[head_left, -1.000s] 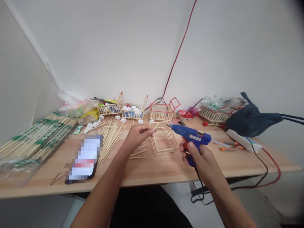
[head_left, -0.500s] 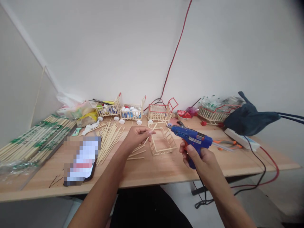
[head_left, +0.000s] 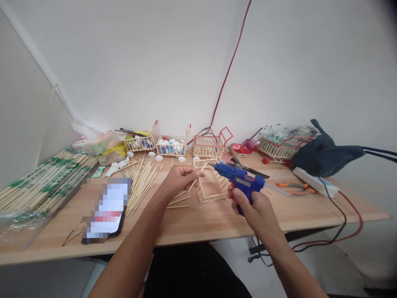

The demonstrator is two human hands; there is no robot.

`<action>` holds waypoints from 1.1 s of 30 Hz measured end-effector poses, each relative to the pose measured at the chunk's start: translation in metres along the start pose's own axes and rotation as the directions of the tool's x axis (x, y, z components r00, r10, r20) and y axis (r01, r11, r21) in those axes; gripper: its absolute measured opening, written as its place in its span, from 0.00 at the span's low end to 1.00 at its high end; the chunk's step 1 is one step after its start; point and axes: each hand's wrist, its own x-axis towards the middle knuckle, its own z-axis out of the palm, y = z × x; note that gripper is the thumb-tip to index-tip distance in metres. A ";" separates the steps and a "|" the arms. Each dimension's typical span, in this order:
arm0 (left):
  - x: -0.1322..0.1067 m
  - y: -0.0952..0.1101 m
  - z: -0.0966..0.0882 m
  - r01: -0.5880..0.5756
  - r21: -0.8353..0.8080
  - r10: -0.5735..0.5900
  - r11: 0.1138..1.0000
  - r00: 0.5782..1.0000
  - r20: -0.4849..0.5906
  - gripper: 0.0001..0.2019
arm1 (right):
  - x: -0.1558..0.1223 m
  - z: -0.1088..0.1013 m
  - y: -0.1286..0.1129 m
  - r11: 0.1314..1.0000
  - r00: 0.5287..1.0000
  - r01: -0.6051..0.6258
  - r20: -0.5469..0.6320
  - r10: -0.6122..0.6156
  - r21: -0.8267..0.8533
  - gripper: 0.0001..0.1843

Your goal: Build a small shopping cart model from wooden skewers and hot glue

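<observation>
While the left hand pinches a thin stick between thumb and fingers, the right hand is wrapped around the grip of a blue glue gun. Its nozzle points toward nine o'clock, just beside the upper end of the stick; whether the two touch is hard to tell. With twelve o'clock toward the wall, an open frame of sticks sits on the counter between the hands, partly covered by the glue gun. Around that frame, a loose pile of sticks lies at nine o'clock, with wrapped bundles well beyond it, and a phone at eight. Small carts stand at about ten, eleven and twelve, a red dish at one, and orange-handled pliers at three
</observation>
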 end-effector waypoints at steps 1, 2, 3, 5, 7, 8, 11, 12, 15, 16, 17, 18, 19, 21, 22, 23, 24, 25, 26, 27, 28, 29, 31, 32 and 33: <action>0.000 0.000 0.000 0.002 -0.001 -0.002 1.000 1.000 0.004 0.20 | 0.000 0.000 0.000 1.000 1.000 -0.003 -0.001 0.003 0.000 0.26; 0.000 0.000 0.000 0.003 -0.003 -0.003 1.000 1.000 0.008 0.20 | 0.000 0.001 0.000 1.000 1.000 -0.006 0.000 0.006 0.001 0.26; 0.000 -0.001 0.000 0.003 -0.005 -0.003 1.000 1.000 0.010 0.20 | 0.000 0.001 0.000 1.000 1.000 -0.009 0.001 0.009 0.001 0.26; 0.001 -0.001 0.000 0.005 -0.007 -0.004 1.000 1.000 0.011 0.20 | 0.001 0.002 0.000 1.000 1.000 -0.011 0.006 0.011 -0.003 0.26; 0.001 -0.002 0.000 0.005 -0.005 -0.005 1.000 1.000 0.011 0.20 | 0.001 0.003 0.000 1.000 1.000 -0.003 0.008 0.003 -0.006 0.25; 0.001 -0.002 -0.001 0.004 -0.002 -0.004 1.000 1.000 0.012 0.20 | 0.001 0.003 0.000 1.000 1.000 0.005 0.010 -0.005 -0.010 0.25; 0.001 -0.003 -0.002 0.004 0.004 -0.004 1.000 1.000 0.018 0.19 | 0.002 0.003 -0.001 0.999 1.000 0.026 0.009 -0.026 -0.039 0.24; 0.001 -0.004 -0.002 0.004 0.003 -0.004 1.000 1.000 0.020 0.19 | 0.002 0.003 -0.002 0.998 1.000 0.028 0.007 -0.028 -0.050 0.23; 0.001 -0.004 -0.002 -0.003 -0.005 0.003 1.000 1.000 0.026 0.19 | 0.001 0.003 -0.002 0.998 1.000 0.031 0.006 -0.031 -0.063 0.23; 0.001 -0.004 -0.003 -0.007 -0.008 0.007 1.000 1.000 0.030 0.19 | 0.001 0.003 -0.002 0.997 1.000 0.030 0.007 -0.030 -0.065 0.23; 0.001 -0.004 -0.003 -0.009 -0.011 0.010 1.000 0.999 0.033 0.18 | 0.001 0.004 -0.001 0.997 1.000 0.029 0.008 -0.028 -0.067 0.24; 0.001 -0.004 -0.003 -0.011 -0.012 0.011 1.000 0.999 0.036 0.18 | 0.001 0.004 -0.001 0.997 1.000 0.027 0.008 -0.027 -0.069 0.24; 0.001 -0.004 -0.003 -0.011 -0.012 0.011 1.000 0.999 0.039 0.18 | 0.001 0.004 0.000 0.997 1.000 0.025 0.005 -0.025 -0.071 0.24; 0.001 -0.004 -0.003 -0.011 -0.008 0.011 1.000 0.999 0.041 0.19 | 0.000 0.004 0.001 0.997 1.000 0.022 0.002 -0.022 -0.073 0.24; 0.001 -0.005 -0.003 -0.011 -0.005 0.011 1.000 0.999 0.042 0.19 | 0.000 0.004 0.001 0.997 1.000 0.020 0.004 -0.020 -0.071 0.24; 0.001 -0.005 -0.003 -0.011 -0.003 0.011 1.000 0.999 0.044 0.19 | 0.001 0.004 0.002 0.998 1.000 0.018 0.007 -0.017 -0.068 0.24; 0.001 -0.005 -0.003 -0.010 -0.001 0.010 1.000 0.999 0.045 0.19 | 0.001 0.004 0.002 0.998 1.000 0.014 0.013 -0.014 -0.065 0.24; 0.001 -0.005 -0.003 -0.010 0.001 0.010 1.000 0.999 0.046 0.19 | 0.001 0.004 0.002 0.998 1.000 0.011 0.016 -0.010 -0.063 0.24; 0.001 -0.005 -0.003 -0.009 0.003 0.009 1.000 0.999 0.047 0.19 | 0.001 0.004 0.002 0.998 1.000 0.008 0.018 -0.007 -0.062 0.24; 0.001 -0.006 -0.003 -0.008 0.004 0.008 1.000 0.999 0.047 0.19 | 0.001 0.005 0.001 0.998 1.000 0.007 0.016 -0.006 -0.062 0.24; 0.001 -0.006 -0.003 -0.008 0.003 0.008 1.000 0.999 0.046 0.19 | 0.001 0.005 0.001 0.998 1.000 0.008 0.016 -0.007 -0.063 0.23; 0.001 -0.006 -0.003 -0.009 0.002 0.008 1.000 0.999 0.044 0.19 | 0.001 0.005 0.001 0.998 1.000 0.010 0.016 -0.009 -0.063 0.23; 0.001 -0.006 -0.003 -0.010 -0.001 0.010 1.000 0.999 0.043 0.19 | 0.001 0.005 0.000 0.998 1.000 0.017 0.016 -0.016 -0.063 0.23; 0.001 -0.006 -0.003 -0.010 -0.004 0.010 1.000 0.999 0.042 0.19 | 0.001 0.005 0.000 0.998 1.000 0.018 0.015 -0.017 -0.063 0.22; 0.001 -0.006 -0.003 -0.011 -0.007 0.011 1.000 0.999 0.043 0.19 | 0.001 0.005 0.000 0.998 1.000 0.016 0.012 -0.015 -0.064 0.22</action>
